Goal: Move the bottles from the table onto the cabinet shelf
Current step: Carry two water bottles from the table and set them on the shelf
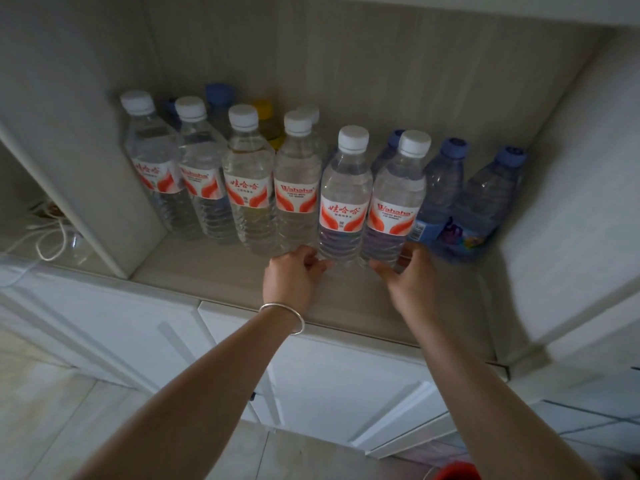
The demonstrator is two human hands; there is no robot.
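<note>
Your single head camera looks forward and steeply down into the cabinet shelf point(214, 271) from close above, just in front of it. Your forearms reach up from the lower edge toward that shelf.

Six clear plastic white-capped bottles with red-and-white labels point(345, 195) stand in the front row, a seventh white cap point(309, 112) behind them. Five blue-capped bottles point(446, 181) show, and one yellow-capped bottle point(265, 116). Two hands reach in.

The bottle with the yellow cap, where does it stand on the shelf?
The yellow-capped bottle stands in the back row, left of centre in the head view, behind the white-capped bottles.
</note>
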